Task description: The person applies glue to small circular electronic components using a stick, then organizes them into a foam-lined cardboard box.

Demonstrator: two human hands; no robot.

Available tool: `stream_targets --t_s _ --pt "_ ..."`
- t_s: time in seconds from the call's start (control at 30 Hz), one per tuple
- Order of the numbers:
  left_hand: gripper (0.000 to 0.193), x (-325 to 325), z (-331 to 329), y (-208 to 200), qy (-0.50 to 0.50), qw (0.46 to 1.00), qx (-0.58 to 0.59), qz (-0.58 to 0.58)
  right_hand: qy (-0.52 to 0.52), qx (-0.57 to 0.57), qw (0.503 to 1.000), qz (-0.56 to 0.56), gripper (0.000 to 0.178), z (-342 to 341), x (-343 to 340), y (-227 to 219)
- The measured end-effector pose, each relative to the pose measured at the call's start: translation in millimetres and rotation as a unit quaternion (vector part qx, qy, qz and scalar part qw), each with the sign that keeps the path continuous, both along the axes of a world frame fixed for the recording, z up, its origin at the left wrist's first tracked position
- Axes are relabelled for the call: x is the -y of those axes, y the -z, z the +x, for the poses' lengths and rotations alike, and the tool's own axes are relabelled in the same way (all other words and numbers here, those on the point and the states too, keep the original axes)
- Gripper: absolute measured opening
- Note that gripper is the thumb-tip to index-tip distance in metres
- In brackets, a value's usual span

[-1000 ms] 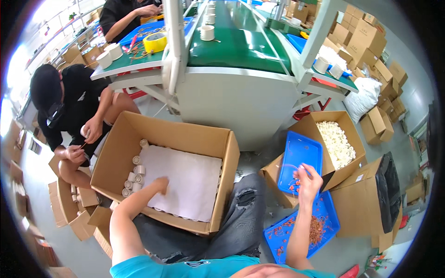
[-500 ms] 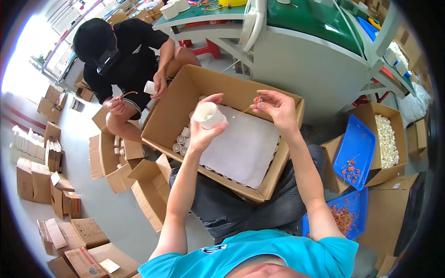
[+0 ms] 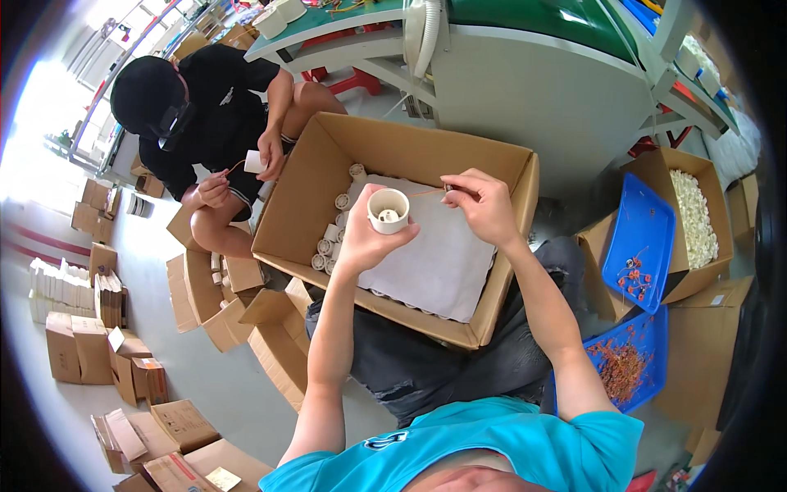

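Observation:
My left hand (image 3: 367, 238) is wrapped around a white plastic cup-shaped housing (image 3: 388, 228), its round mouth turned up towards me and small fittings showing at its bottom. To the right of it, the fingers of my right hand (image 3: 482, 205) pinch a small wired part (image 3: 448, 189). Its thin orange wire points left towards the housing, apart from it. Both hands are above a large open carton (image 3: 510, 184). Inside, a white sheet (image 3: 434, 266) covers much of the contents, and several white cylindrical pieces (image 3: 330, 233) lie along the left side.
At left, a seated co-worker (image 3: 221, 98) holds a white piece (image 3: 255, 161) and a wire. Smaller cartons (image 3: 279, 328) stand on the floor. On my right are a blue tray (image 3: 643, 221), another blue tray of wired parts (image 3: 652, 336) and a carton of white pieces (image 3: 693, 217). A green-topped bench (image 3: 533, 25) stands beyond.
My left hand has tipped the housing so its inside faces me more. My right hand, still pinching the wired part, has shifted slightly. The co-worker's wire is now at the white piece.

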State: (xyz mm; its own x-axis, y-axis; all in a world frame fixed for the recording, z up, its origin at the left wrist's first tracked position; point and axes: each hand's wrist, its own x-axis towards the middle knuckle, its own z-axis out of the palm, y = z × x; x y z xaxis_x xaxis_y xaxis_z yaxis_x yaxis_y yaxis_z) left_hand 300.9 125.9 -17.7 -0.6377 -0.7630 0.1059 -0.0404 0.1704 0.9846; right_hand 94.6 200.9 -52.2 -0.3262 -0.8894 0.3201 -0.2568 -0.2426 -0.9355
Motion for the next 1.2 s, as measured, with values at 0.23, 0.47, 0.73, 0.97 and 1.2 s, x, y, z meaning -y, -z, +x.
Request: stream_targets --t_s 0.23,0.47,0.73,0.97,1.2 --pt "0.054 0.7 -13.3 36.3 -0.148 0.959 0.066 -0.231 0.162 -0.115 0.962 -0.189 0.029 5.2 -15.9 -24.8" --pt "0.060 0.8 -22.3 32.2 -0.165 0.896 0.038 -0.410 0.177 -0.214 0.890 -0.362 0.036 25.1 -29.8 -21.4" --pt "0.060 4.6 -23.3 35.2 -0.200 0.877 0.027 -0.436 0.134 -0.212 0.912 -0.325 0.035 30.6 -27.7 -17.3" --pt "0.060 0.7 -24.9 35.2 -0.181 0.892 0.023 -0.413 0.132 -0.231 0.911 -0.315 0.034 31.3 -23.9 -14.2" --pt "0.062 -2.1 -23.0 38.5 -0.146 0.897 0.040 -0.415 0.089 -0.202 0.949 -0.223 0.031 35.6 -25.8 -14.1"
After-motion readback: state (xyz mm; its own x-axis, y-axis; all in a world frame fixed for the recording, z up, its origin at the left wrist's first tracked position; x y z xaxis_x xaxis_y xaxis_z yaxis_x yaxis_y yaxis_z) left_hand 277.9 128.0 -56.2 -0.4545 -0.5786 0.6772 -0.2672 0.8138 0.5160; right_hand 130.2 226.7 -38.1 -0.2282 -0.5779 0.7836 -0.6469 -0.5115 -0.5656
